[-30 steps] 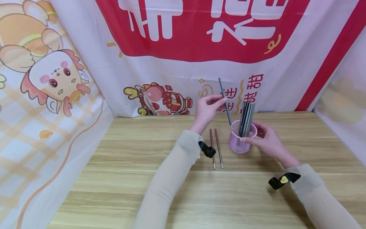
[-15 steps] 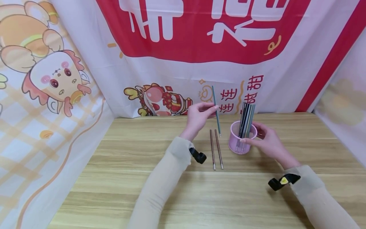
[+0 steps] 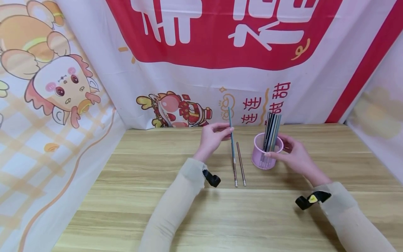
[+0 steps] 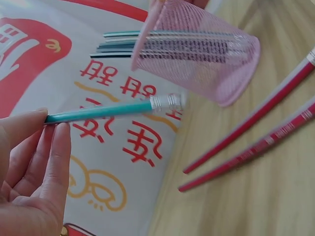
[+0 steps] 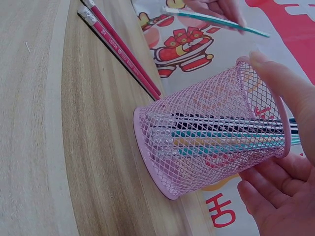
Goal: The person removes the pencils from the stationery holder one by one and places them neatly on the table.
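Observation:
My left hand (image 3: 210, 138) pinches a teal pencil (image 3: 232, 140) between thumb and fingertips. The pencil stands nearly upright, its white eraser end (image 4: 167, 102) pointing down, and overlaps one of two red pencils (image 3: 241, 164) in the head view. Those two lie side by side on the table, erasers toward me. To their right, my right hand (image 3: 297, 159) grips a pink mesh pen holder (image 3: 259, 159) at its rim, thumb on the near side and fingers behind. Several black and teal pencils (image 3: 272, 129) lean inside it, eraser ends at the bottom.
The wooden table (image 3: 138, 196) ends at the back against a hanging cloth (image 3: 189, 77) printed in red and white. Another printed cloth (image 3: 78, 147) borders the left, and a pale cloth (image 3: 377, 115) the right.
My left hand has moved left and down with the teal pencil, from the pen holder's rim to over the red pencils. The right hand and pen holder have stayed put.

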`<state>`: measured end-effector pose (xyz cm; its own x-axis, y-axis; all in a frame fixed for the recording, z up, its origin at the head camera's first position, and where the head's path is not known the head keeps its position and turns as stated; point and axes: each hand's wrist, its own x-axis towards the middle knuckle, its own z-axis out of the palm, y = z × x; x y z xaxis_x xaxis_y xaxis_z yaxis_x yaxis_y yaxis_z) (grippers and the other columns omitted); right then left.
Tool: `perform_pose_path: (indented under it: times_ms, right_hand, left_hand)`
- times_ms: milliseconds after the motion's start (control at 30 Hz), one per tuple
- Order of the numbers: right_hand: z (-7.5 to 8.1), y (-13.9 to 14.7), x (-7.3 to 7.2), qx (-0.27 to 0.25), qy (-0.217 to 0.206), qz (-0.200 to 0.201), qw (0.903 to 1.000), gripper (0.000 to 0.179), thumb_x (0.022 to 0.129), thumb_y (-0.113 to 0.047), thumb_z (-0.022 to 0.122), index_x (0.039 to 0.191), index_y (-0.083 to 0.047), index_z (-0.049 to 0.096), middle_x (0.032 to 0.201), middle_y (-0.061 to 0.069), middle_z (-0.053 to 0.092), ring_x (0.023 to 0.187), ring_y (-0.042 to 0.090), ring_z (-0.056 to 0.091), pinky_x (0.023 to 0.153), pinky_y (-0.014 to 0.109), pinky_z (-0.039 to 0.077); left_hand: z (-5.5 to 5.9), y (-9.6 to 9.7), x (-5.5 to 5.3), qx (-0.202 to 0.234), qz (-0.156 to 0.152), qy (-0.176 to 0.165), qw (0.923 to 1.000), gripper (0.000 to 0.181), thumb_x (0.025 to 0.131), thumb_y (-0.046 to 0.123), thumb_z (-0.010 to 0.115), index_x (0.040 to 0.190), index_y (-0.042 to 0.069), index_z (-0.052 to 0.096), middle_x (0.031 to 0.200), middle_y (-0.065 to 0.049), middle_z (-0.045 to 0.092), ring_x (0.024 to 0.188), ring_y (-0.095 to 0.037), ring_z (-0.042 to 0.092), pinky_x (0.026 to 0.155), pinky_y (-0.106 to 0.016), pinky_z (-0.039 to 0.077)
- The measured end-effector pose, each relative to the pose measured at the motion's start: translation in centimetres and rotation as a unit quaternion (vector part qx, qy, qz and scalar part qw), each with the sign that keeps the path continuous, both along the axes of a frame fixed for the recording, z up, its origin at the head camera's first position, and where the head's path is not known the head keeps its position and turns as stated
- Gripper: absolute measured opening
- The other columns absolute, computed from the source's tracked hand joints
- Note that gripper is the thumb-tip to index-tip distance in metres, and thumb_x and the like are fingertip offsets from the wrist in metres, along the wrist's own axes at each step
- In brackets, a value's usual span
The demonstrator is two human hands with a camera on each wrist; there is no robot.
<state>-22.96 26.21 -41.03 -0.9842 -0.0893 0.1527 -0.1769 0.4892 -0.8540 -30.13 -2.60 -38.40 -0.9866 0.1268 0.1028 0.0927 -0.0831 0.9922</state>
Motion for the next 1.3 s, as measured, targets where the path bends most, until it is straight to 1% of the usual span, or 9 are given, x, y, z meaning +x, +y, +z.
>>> perform_pose_path:
  times_ms: [167, 300, 467, 667, 833, 933, 1033, 1167, 1300]
  right_hand:
    - [0.0, 0.0, 0.0, 0.000, 0.003, 0.000, 1.0000, 0.088, 0.085, -0.032, 0.086, 0.152, 0.001, 0.040, 0.145, 0.025, 0.051, 0.129, 0.044, 0.051, 0.110, 0.059, 0.041]
    - [0.0, 0.0, -0.1, 0.003, 0.004, 0.000, 1.0000, 0.089, 0.085, -0.033, 0.086, 0.152, 0.001, 0.040, 0.145, 0.025, 0.051, 0.129, 0.044, 0.051, 0.110, 0.058, 0.041]
    - [0.0, -0.1, -0.1, 0.002, 0.003, 0.000, 1.0000, 0.088, 0.085, -0.033, 0.087, 0.152, 0.001, 0.041, 0.145, 0.025, 0.051, 0.129, 0.043, 0.051, 0.110, 0.058, 0.041]
    - [0.1, -0.1, 0.1, -0.003, 0.007, 0.003, 1.0000, 0.087, 0.085, -0.029, 0.087, 0.152, 0.002, 0.040, 0.145, 0.026, 0.051, 0.128, 0.043, 0.052, 0.109, 0.057, 0.042]
    - [0.1, -0.1, 0.0, -0.001, 0.006, 0.001, 1.0000, 0.087, 0.085, -0.029, 0.086, 0.152, 0.002, 0.040, 0.145, 0.026, 0.051, 0.128, 0.044, 0.052, 0.109, 0.058, 0.042]
    - [0.0, -0.1, 0.0, 0.000, 0.005, 0.001, 1.0000, 0.088, 0.085, -0.031, 0.086, 0.152, 0.002, 0.040, 0.145, 0.026, 0.051, 0.128, 0.044, 0.052, 0.109, 0.058, 0.042]
    - [-0.1, -0.1, -0.1, -0.002, 0.005, 0.000, 1.0000, 0.088, 0.085, -0.031, 0.087, 0.152, 0.002, 0.040, 0.145, 0.026, 0.051, 0.128, 0.044, 0.052, 0.109, 0.058, 0.042]
    - [0.0, -0.1, 0.0, -0.004, 0.001, 0.000, 1.0000, 0.090, 0.085, -0.032, 0.086, 0.153, 0.002, 0.039, 0.146, 0.026, 0.050, 0.129, 0.044, 0.051, 0.110, 0.059, 0.041]
    - [-0.1, 0.0, 0.0, -0.004, -0.004, -0.001, 1.0000, 0.092, 0.085, -0.033, 0.086, 0.154, 0.001, 0.037, 0.147, 0.026, 0.049, 0.130, 0.045, 0.050, 0.110, 0.060, 0.040]
  left_hand:
    - [-1.1, -0.8, 0.1, -0.012, -0.005, -0.024, 0.9996, 0.027, 0.088, 0.005, 0.080, 0.114, 0.005, 0.074, 0.097, -0.012, 0.073, 0.083, -0.027, 0.074, 0.077, -0.033, 0.063]
    - [-2.2, -1.5, 0.2, -0.023, -0.014, -0.041, 0.9988, 0.030, 0.088, 0.004, 0.080, 0.117, 0.004, 0.073, 0.097, -0.013, 0.073, 0.083, -0.028, 0.074, 0.077, -0.034, 0.063]
    - [-3.6, -2.1, 0.3, -0.036, -0.026, -0.074, 0.9963, 0.030, 0.088, 0.003, 0.080, 0.117, 0.002, 0.073, 0.096, -0.012, 0.074, 0.080, -0.025, 0.074, 0.080, -0.039, 0.063]
    - [-4.7, -2.4, 0.4, -0.075, -0.041, -0.090, 0.9923, 0.029, 0.089, 0.005, 0.080, 0.116, 0.001, 0.072, 0.095, -0.011, 0.075, 0.080, -0.025, 0.074, 0.086, -0.047, 0.061]
    - [-5.5, -2.6, 0.3, -0.086, -0.054, -0.117, 0.9878, 0.029, 0.087, 0.005, 0.081, 0.114, 0.000, 0.071, 0.095, -0.012, 0.074, 0.079, -0.025, 0.074, 0.080, -0.039, 0.063]
    - [-5.9, -2.5, 0.4, -0.081, -0.060, -0.134, 0.9858, 0.029, 0.086, 0.001, 0.080, 0.113, -0.002, 0.071, 0.095, -0.014, 0.074, 0.077, -0.024, 0.073, 0.076, -0.035, 0.064]
    - [-6.2, -2.5, 0.6, -0.074, -0.065, -0.145, 0.9845, 0.030, 0.087, -0.002, 0.078, 0.115, -0.006, 0.069, 0.096, -0.017, 0.073, 0.076, -0.024, 0.073, 0.076, -0.034, 0.063]
    - [-6.5, -2.3, 0.6, -0.077, -0.060, -0.154, 0.9832, 0.030, 0.088, -0.004, 0.077, 0.116, -0.009, 0.069, 0.096, -0.017, 0.073, 0.074, -0.022, 0.073, 0.075, -0.032, 0.063]
    - [-6.6, -2.0, 0.7, -0.094, -0.041, -0.160, 0.9819, 0.029, 0.087, -0.004, 0.078, 0.115, -0.009, 0.071, 0.093, -0.015, 0.074, 0.070, -0.019, 0.073, 0.071, -0.029, 0.063]
